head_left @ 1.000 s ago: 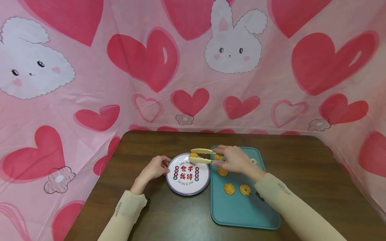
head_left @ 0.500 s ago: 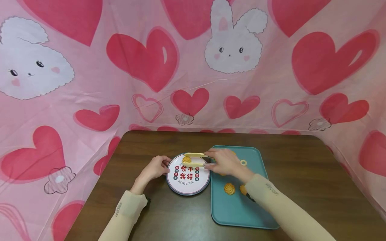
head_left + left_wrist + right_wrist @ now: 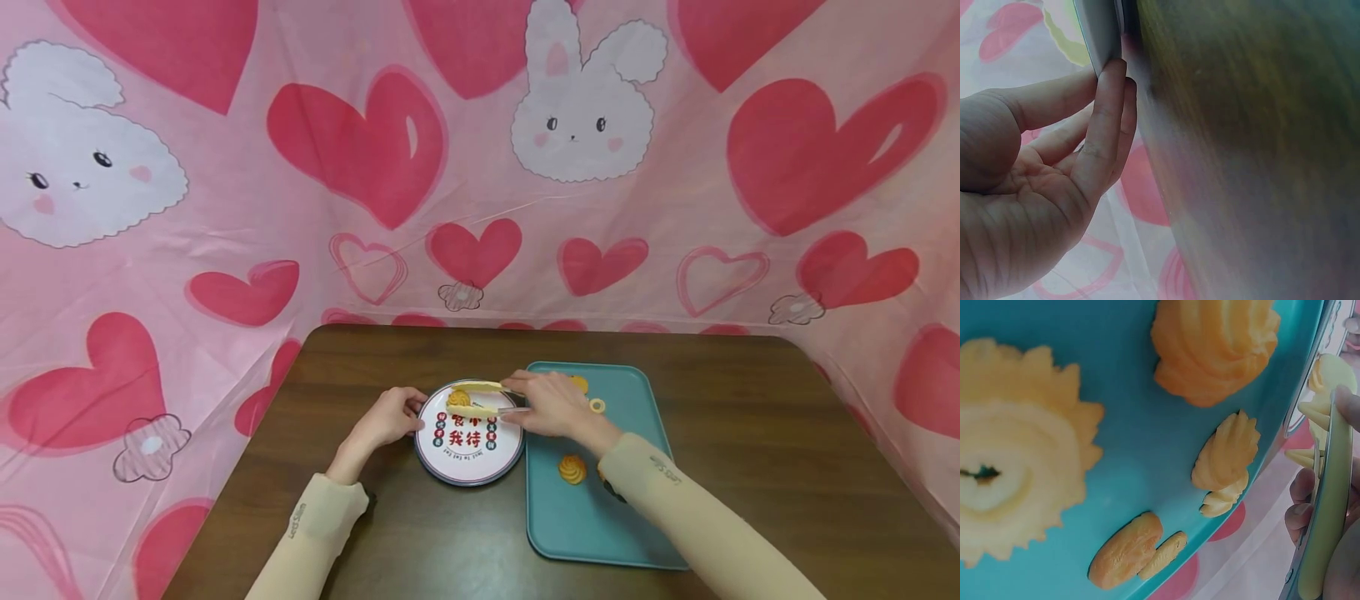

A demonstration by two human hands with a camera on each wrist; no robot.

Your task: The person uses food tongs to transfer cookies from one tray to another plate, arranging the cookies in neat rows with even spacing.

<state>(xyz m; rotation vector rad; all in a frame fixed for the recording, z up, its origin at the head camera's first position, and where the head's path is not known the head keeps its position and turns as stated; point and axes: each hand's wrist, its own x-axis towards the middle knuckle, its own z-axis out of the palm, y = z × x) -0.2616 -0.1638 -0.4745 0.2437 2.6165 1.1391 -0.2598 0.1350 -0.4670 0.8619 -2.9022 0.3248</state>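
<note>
My left hand (image 3: 386,417) pinches the left rim of a round white plate (image 3: 468,471) with red characters; in the left wrist view, thumb and fingers (image 3: 1110,112) meet at the plate edge (image 3: 1100,37). Reaching in from the right, my right hand (image 3: 558,404) grips pale yellow tongs (image 3: 487,412). A golden swirled cookie (image 3: 459,398) sits between the tong tips, over the upper left of the plate. Whether it touches the plate, I cannot tell. The right wrist view shows the tongs (image 3: 1332,512) in my fingers at the right side.
Right of the plate lies a teal tray (image 3: 592,533), partly under my right forearm. It bears several cookies, among them a swirled one (image 3: 572,469), a pale ring (image 3: 596,406) and a jagged-edged one (image 3: 997,540). A pink heart-printed cloth (image 3: 480,192) hangs behind the brown table (image 3: 720,433).
My right hand has carried the tongs and the cookie leftward, from the plate's upper right edge to over its upper left. My left hand has stayed at the rim.
</note>
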